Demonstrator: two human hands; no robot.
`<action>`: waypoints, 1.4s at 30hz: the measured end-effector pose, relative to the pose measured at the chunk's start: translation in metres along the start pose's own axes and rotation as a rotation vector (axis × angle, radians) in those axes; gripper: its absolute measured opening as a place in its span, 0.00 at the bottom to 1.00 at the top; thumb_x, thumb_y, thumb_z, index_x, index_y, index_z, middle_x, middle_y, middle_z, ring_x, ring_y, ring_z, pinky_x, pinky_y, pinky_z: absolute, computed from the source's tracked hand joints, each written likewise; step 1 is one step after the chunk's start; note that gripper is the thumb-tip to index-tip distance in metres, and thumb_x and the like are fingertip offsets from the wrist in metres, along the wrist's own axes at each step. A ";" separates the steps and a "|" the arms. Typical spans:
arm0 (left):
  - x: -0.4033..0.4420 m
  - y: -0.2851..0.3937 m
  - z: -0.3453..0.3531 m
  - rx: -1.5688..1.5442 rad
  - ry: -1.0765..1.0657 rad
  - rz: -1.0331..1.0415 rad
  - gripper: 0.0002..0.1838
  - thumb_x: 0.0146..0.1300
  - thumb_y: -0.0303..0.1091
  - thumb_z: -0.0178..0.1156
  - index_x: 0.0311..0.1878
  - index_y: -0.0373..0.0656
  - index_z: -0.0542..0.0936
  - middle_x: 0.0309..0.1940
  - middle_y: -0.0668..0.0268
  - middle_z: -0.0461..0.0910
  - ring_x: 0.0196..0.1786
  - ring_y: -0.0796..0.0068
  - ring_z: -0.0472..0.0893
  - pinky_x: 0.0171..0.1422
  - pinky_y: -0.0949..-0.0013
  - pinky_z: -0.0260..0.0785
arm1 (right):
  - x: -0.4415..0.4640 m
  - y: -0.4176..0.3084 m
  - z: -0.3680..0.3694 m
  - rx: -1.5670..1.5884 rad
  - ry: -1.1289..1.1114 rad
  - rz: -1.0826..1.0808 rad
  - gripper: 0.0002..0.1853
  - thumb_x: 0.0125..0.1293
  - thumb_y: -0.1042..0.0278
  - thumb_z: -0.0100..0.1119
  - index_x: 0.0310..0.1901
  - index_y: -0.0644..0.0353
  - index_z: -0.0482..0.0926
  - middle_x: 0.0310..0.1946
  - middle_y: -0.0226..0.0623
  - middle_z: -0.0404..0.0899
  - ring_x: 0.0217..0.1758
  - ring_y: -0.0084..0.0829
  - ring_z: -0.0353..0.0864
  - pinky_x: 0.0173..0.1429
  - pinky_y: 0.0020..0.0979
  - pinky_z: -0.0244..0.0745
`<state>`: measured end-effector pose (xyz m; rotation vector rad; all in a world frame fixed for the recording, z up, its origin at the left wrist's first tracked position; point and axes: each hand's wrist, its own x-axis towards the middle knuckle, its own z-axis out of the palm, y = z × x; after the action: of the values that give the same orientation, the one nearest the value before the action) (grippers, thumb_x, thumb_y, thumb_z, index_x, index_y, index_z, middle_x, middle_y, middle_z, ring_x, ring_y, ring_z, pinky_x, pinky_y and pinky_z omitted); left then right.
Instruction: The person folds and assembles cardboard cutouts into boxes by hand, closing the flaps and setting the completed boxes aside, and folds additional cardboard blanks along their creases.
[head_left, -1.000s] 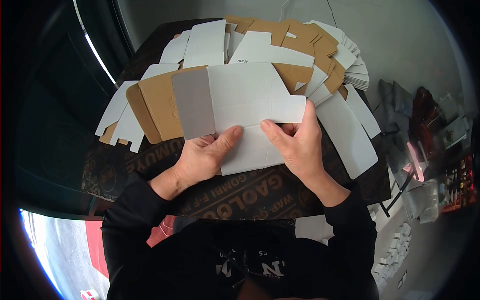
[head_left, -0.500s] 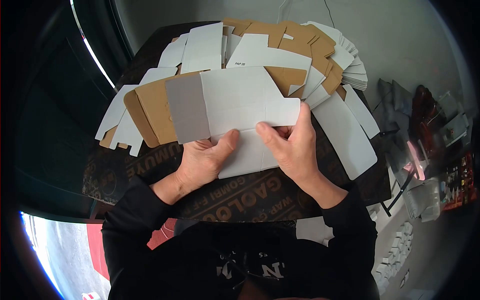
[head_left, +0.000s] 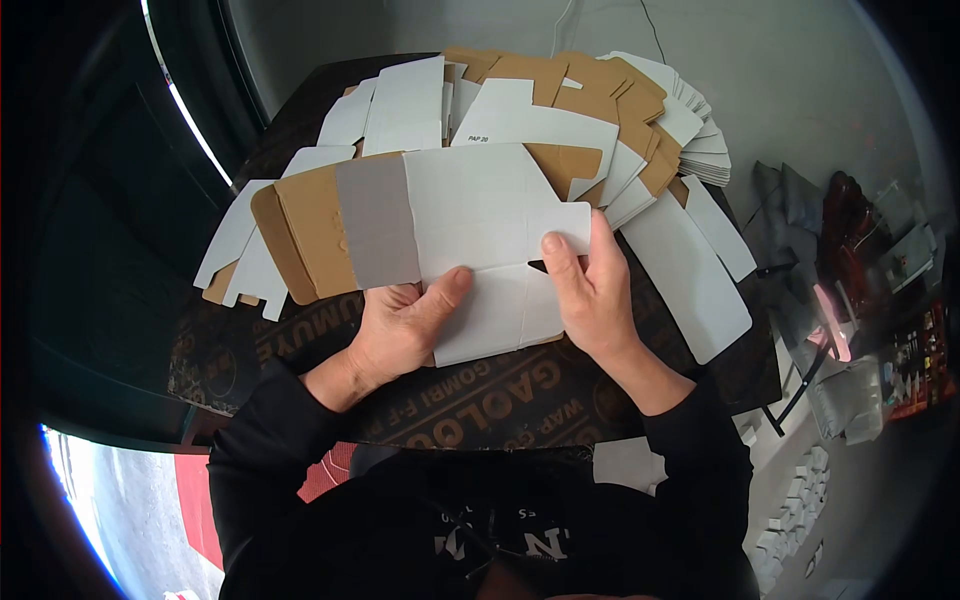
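Note:
A creased cardboard blank (head_left: 470, 205), white with a grey-looking flap and a brown part at its left, is held above the dark table. My left hand (head_left: 408, 325) grips its lower left edge, thumb on the white face and fingers hidden behind. At the right, my right hand (head_left: 590, 290) pinches the small white side flap, its thumb on top and the other fingers mostly behind the card. The lower white panel hangs between both hands, bent along a crease.
A fanned pile of brown and white cardboard blanks (head_left: 630, 105) covers the back of the dark printed table (head_left: 500, 400). More white blanks (head_left: 685, 270) lie at the right. Small white boxes (head_left: 790, 515) are on the floor at the lower right.
My right thumb has moved from the central crease up and right onto the side flap. The blank has shifted slightly down and left. My left hand keeps its hold.

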<state>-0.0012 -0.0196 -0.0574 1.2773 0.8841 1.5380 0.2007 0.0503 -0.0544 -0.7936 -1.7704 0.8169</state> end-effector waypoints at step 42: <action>-0.001 0.013 -0.012 -0.355 -0.007 -0.066 0.41 0.59 0.43 0.73 0.67 0.28 0.64 0.49 0.47 0.80 0.47 0.49 0.85 0.56 0.59 0.80 | 0.002 -0.031 -0.015 0.007 0.176 -0.106 0.25 0.71 0.67 0.62 0.16 0.60 0.66 0.13 0.23 0.61 0.21 0.18 0.54 0.26 0.23 0.55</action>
<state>-0.0151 -0.0244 -0.0480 0.9868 0.6071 1.5548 0.2097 0.0368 -0.0240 -0.7378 -1.6379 0.6627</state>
